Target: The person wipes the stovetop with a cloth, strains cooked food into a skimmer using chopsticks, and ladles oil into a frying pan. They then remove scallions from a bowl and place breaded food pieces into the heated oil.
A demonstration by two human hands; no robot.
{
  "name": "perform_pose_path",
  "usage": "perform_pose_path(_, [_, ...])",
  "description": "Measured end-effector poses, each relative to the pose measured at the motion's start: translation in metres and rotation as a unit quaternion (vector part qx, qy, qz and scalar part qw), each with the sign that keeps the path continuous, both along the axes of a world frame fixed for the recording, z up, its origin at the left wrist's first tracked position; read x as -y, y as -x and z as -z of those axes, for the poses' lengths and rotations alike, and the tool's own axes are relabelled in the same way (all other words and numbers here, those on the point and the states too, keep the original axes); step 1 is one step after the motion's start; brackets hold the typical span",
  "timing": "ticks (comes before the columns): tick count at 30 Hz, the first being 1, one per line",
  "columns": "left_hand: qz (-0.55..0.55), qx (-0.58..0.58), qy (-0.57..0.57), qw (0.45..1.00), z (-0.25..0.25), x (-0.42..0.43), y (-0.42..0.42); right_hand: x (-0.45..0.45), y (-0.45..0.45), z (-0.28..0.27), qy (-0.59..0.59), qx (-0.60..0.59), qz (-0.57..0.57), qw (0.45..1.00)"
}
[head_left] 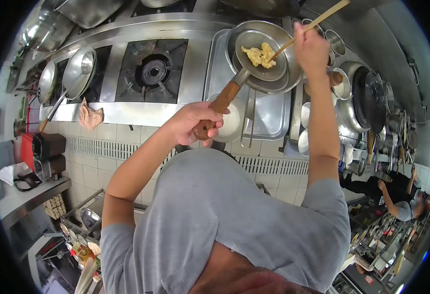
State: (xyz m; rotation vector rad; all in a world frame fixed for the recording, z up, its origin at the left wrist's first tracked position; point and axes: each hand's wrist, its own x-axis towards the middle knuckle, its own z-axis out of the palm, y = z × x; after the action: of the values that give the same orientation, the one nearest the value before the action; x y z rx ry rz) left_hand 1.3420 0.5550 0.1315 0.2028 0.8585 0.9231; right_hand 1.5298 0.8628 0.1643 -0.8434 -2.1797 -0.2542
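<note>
My left hand [198, 120] is wrapped round the wooden handle of a small round metal pan [247, 71]. Clumps of cooked yellow egg [260, 55] lie in the pan; whether its bottom is perforated I cannot tell. The pan is over a wider metal bowl [293, 81], which is on a rectangular metal tray [274, 120]. Closed round long wooden chopsticks [323, 17], my right hand [312, 50] holds their lower ends at the egg; they look pressed together as one stick. A wire-handled strainer [249, 115] and a pale round bowl [231, 122] are below the pan.
Left of the tray is a gas burner [154, 72]. Farther left, a wok [79, 72] holds a long-handled ladle [60, 103], near a crumpled cloth [90, 115]. Bowls and a dark pan [372, 100] stand at right. Another person [399, 196] works at far right.
</note>
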Motion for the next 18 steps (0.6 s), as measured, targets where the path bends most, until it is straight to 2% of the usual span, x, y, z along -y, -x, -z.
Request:
perform_pose_path(3, [0.005, 0.000, -0.003, 1.000, -0.004, -0.008, 0.004, 0.008, -0.010, -0.046, -0.029, -0.061, -0.001, 0.998])
perform_pose_path(6, [0.002, -0.006, -0.003, 1.000, -0.005, -0.006, 0.004, 0.001, -0.015, -0.049, -0.002, -0.128, -0.007, 0.992])
perform_pose_path(9, [0.007, -0.003, -0.003, 1.000, -0.007, -0.006, 0.000, -0.052, -0.012, 0.043, 0.045, 0.038, 0.067, 0.996])
perform_pose_path(12, [-0.006, 0.022, -0.012, 1.000, -0.001, -0.008, 0.002, -0.041, -0.008, 0.042, 0.018, -0.018, 0.045, 0.999])
perform_pose_path(15, [0.003, -0.018, -0.005, 1.000, -0.007, -0.008, -0.001, -0.030, -0.019, -0.013, -0.022, -0.053, 0.035, 0.998])
perform_pose_path(18, [-0.008, -0.003, -0.004, 1.000, -0.006, -0.008, -0.001, -0.026, -0.026, -0.038, -0.038, -0.132, 0.029, 0.990])
